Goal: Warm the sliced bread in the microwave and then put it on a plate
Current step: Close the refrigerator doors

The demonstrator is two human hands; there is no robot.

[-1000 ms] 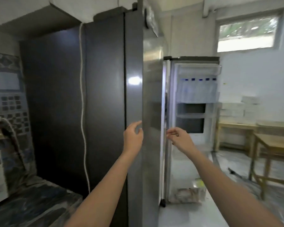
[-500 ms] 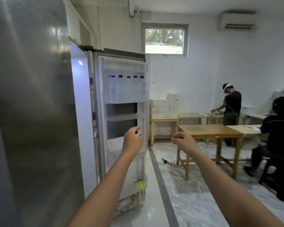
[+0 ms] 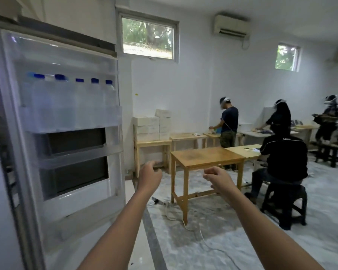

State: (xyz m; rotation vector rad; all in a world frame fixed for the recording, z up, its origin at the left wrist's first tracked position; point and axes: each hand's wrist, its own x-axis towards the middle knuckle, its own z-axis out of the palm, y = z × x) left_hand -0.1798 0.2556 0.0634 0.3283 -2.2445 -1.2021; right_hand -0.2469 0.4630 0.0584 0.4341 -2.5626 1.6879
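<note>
No bread, microwave or plate shows in the head view. An open fridge door [image 3: 66,172] fills the left side, its inner shelves facing me, with several blue-capped water bottles [image 3: 70,102] on the upper shelf. My left hand [image 3: 149,177] hangs in the air just right of the door's edge, fingers loosely curled, holding nothing. My right hand [image 3: 220,178] is raised beside it at the same height, fingers also loosely curled and empty. Neither hand touches the door.
A wooden table [image 3: 207,158] stands just beyond my hands, with a white cable [image 3: 183,221] on the floor under it. A seated person [image 3: 281,162] on a black stool is at the right. More tables, stacked white boxes [image 3: 150,127] and other people stand along the far wall.
The view has swung right, from the dark fridge side to the open door and the room. My left hand has left the fridge's edge; both hands now hang free in the air.
</note>
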